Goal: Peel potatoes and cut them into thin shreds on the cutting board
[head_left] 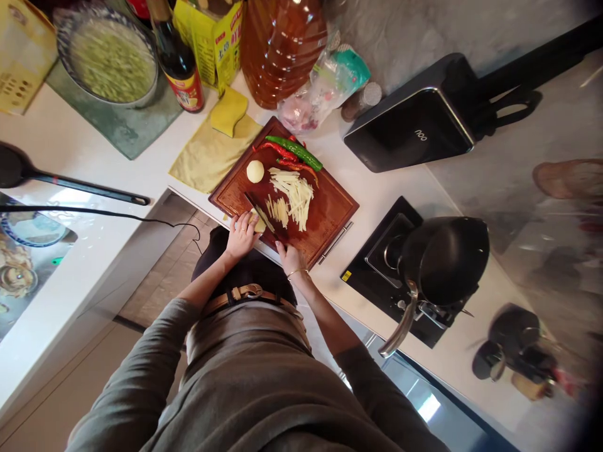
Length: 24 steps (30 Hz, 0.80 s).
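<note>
Your left hand (242,233) pins the wet, slippery potato (259,221) on the board (330,207); your right hand (288,254) grips the knife (264,216). Hold it flat-side down.

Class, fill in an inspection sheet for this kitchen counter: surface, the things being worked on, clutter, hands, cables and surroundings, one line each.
Surface: white counter bearing a wooden cutting board.
Job's things: potato piece under the knife; cut potato strips, a peeled half potato, green and red chillies on the board.
Clutter: yellow cloth, sauce bottle, oil jug, bowl of shreds, plastic bag.
Hands: left hand steadies the potato piece; right hand grips the knife handle.
Cables: black cable crosses the counter edge.
Surroundings: black pan on a burner, dark appliance, black ladle.
</note>
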{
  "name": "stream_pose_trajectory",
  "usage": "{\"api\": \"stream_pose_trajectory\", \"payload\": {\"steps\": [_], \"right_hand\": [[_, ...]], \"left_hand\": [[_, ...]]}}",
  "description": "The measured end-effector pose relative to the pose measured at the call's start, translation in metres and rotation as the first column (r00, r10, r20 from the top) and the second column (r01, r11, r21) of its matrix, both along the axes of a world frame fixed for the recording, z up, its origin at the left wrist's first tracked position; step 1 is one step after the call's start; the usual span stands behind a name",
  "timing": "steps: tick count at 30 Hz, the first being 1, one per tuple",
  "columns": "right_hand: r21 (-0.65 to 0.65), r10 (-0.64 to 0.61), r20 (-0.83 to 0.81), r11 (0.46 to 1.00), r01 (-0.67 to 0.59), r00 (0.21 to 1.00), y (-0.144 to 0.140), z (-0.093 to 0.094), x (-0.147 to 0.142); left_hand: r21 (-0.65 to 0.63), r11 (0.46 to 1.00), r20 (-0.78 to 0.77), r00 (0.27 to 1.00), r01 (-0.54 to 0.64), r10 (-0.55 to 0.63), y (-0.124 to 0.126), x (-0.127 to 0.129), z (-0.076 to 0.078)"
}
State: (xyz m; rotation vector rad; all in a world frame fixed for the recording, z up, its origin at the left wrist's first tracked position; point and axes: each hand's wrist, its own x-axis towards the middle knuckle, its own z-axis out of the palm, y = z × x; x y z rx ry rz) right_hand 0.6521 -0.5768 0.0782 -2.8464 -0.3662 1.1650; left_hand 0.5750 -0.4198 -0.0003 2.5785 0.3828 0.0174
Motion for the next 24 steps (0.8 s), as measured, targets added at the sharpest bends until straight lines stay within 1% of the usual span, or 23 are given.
{"api": "stream_pose_trajectory", "payload": {"steps": [2,5,8,13,17,21,24], "right_hand": [[0.041,-0.023,0.004,0.999,0.023,1.000,0.003,-0.004,0.000],[0.131,-0.072,-0.009,0.989,0.073,0.997,-0.002,-0.010,0.005],[0.171,-0.052,-0.002,0.984,0.052,0.999,-0.013,-0.010,0.014],[0.145,0.062,-0.005,0.988,-0.061,0.998,-0.024,0.003,0.021],[0.118,0.092,-0.041,0.989,-0.086,0.995,-0.018,0.009,0.019],[0.082,0.099,-0.028,0.992,-0.096,0.995,-0.004,0.003,0.016],[0.122,0.097,-0.002,0.988,-0.096,0.995,0.002,-0.006,0.016]], "left_hand": [[0.003,1.000,0.003,1.000,-0.008,0.008,-0.002,0.000,0.001],[0.000,0.999,-0.003,0.999,-0.035,0.035,-0.004,0.000,0.004],[-0.002,0.998,-0.017,0.997,-0.070,0.070,-0.007,0.000,0.010],[0.011,0.994,-0.035,0.993,-0.109,0.109,-0.008,-0.003,0.016],[0.013,0.993,-0.029,0.992,-0.119,0.119,-0.009,-0.004,0.015],[0.013,0.993,0.003,0.993,-0.119,0.119,-0.011,-0.002,0.014],[-0.006,0.993,0.029,0.993,-0.115,0.115,-0.013,-0.001,0.015]]}}
